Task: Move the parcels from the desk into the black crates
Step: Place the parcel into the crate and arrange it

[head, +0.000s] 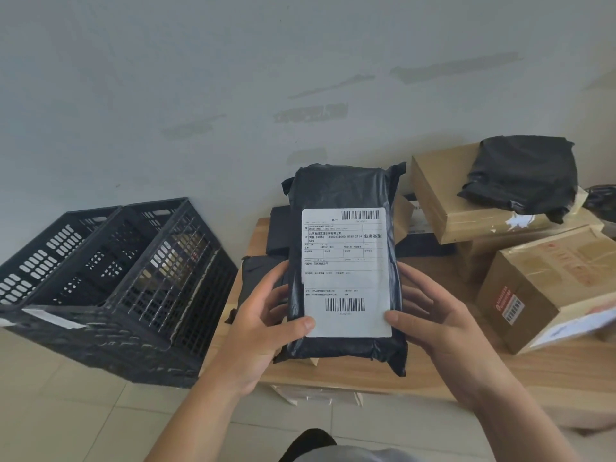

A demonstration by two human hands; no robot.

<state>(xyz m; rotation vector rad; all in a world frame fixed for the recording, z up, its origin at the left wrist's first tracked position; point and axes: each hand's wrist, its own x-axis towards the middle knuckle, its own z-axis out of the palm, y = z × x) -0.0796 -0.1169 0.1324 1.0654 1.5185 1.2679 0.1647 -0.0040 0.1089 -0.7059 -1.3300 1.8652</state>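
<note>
A black plastic-wrapped parcel [343, 191] with a white shipping label facing me is held up above the wooden desk [550, 368]. My left hand [266, 325] grips its left edge, thumb on the label's lower corner. My right hand [430, 315] grips its right edge the same way. Two black slotted crates [110, 278] stand side by side on the tiled floor left of the desk. The right crate holds something brown, seen through its mesh.
Cardboard boxes [546, 288] are stacked on the desk's right half, with another black bag parcel [523, 176] on the top box. Flat black parcels [260, 281] lie on the desk behind my left hand. A grey wall is close behind. A box sits under the desk.
</note>
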